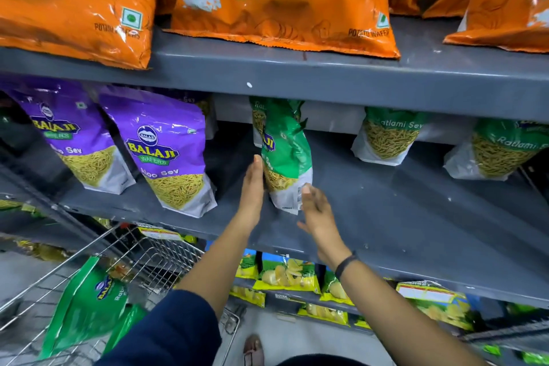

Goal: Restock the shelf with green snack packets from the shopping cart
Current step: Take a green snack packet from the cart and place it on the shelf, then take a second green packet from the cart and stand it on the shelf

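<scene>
A green snack packet [286,154] stands upright on the grey middle shelf [386,217], a second green one close behind it. My left hand [252,187] lies flat against the packet's left side, fingers straight. My right hand [316,211] is at its lower right corner, fingers spread and touching the white bottom. Neither hand is closed around it. Two more green packets [389,140] [502,151] stand further right on the same shelf. Green packets [86,303] lie in the wire shopping cart [154,252] at lower left.
Purple snack packets [166,151] stand left of my hands on the same shelf. Orange wafer bags [282,9] fill the shelf above. Yellow-green bags [285,275] sit on the lower shelf. Bare shelf lies between the green packets. My sandalled foot [254,349] is on the floor.
</scene>
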### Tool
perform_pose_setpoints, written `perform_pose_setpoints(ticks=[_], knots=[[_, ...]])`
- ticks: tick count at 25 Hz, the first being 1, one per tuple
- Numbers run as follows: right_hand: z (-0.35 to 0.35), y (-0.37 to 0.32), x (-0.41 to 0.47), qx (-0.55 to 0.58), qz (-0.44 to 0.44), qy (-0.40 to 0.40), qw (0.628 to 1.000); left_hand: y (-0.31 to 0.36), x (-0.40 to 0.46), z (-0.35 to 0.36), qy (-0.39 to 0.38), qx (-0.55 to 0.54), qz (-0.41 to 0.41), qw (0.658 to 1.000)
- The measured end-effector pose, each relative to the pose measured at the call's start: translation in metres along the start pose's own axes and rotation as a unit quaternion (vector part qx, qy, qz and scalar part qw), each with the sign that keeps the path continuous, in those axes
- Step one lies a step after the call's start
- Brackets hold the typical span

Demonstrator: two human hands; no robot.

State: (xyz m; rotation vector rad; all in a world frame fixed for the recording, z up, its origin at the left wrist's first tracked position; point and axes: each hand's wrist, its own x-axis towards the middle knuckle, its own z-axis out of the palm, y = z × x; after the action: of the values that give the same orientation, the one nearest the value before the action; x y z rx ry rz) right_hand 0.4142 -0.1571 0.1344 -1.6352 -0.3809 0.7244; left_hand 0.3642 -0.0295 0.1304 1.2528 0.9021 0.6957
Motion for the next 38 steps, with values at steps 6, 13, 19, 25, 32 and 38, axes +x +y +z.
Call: perform_pose_setpoints(ticks=[6, 13, 19, 25, 32, 38], knots=[[-0.019, -0.014, 0.046, -0.018, -0.058, -0.025, 0.998, -0.022, -0.048, 0.029, 0.043, 0.024, 0.025, 0.998], [-0.011, 0.02, 0.025, -0.081, -0.067, 0.047, 0.993, -0.029, -0.056, -0.026, 0.151, 0.032, 0.0, 0.988], [0.053, 0.044, -0.038, -0.155, -0.196, -0.073, 0.965, -0.069, -0.142, -0.133, 0.252, 0.153, 0.09, 0.951], [0.181, 0.076, -0.089, -0.37, -0.227, -0.411, 0.801, -0.131, -0.226, -0.279, 0.283, 0.497, -0.147, 0.807], [0.308, 0.142, -0.112, -0.662, -0.319, -0.445, 0.512, -0.178, -0.222, -0.355, 0.089, 0.545, -0.274, 0.788], [0.272, 0.129, -0.09, -0.667, -0.316, -0.297, 0.606, -0.144, -0.203, -0.371, 0.245, 0.488, -0.133, 0.827]])
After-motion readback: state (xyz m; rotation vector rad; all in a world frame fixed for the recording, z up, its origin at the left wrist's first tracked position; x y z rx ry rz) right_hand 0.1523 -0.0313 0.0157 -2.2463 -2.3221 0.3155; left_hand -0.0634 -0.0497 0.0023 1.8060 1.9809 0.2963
